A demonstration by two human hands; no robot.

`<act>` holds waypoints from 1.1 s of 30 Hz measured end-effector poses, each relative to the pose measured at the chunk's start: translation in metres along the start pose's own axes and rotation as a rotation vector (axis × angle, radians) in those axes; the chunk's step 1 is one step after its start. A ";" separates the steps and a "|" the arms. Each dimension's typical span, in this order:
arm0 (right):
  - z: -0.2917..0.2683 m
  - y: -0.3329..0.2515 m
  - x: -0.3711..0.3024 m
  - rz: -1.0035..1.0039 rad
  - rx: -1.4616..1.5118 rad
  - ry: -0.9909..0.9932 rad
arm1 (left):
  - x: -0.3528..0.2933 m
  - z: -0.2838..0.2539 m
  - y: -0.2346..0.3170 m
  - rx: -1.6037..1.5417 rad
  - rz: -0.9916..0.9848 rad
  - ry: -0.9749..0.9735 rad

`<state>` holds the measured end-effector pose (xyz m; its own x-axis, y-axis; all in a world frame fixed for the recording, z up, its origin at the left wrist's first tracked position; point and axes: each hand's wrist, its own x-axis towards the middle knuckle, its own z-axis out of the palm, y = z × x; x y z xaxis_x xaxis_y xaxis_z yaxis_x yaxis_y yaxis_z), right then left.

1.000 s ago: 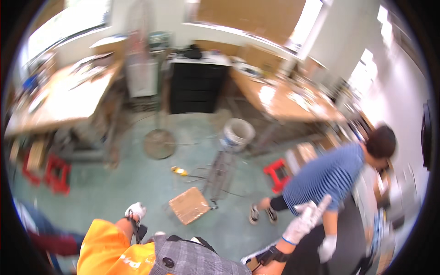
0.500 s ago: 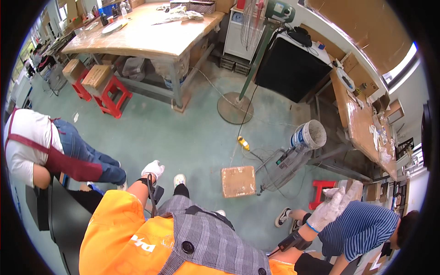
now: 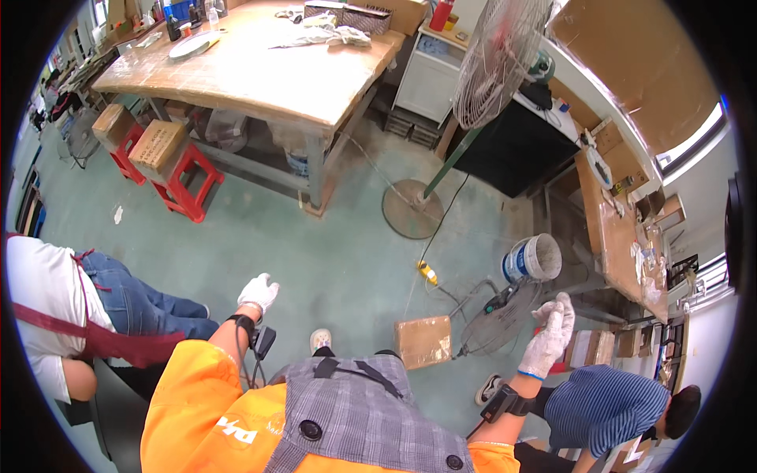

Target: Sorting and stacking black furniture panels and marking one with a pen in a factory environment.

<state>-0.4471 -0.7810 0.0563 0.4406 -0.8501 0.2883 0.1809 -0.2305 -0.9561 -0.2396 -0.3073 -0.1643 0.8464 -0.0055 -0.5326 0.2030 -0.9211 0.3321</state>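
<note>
Trip hazard underfoot

Head view: the left hand [image 3: 259, 293], at 8 o'clock, hung half-uncurled and empty; the right hand [image 3: 550, 335], at 4, had fingers raised, apparently empty. One carton [image 3: 423, 341] lay between them at 5. One black cord [image 3: 448, 214], running loose from 2, could have snagged a shoe [image 3: 320, 339]. One co-worker [image 3: 603, 406], close at 4, risked a knock. Two red stools [image 3: 189, 185] stood at 10, one bucket [image 3: 514, 262] at 3.

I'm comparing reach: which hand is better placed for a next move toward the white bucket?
Probably the right. The right hand appears close to the white bucket in this view, while the left hand is well off to the left. Neither visibly holds anything; stepping closer may be needed.
</note>
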 end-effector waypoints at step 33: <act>0.433 0.418 0.280 0.485 -0.309 0.058 | 0.355 -0.223 0.272 0.034 0.588 0.649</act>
<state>0.1323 -0.9109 -0.2396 0.3588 -0.9156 -0.1813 -0.2991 0.0712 -0.9516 0.2254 -0.4732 -0.0893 0.9242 -0.2707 0.2693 -0.3609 -0.8496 0.3845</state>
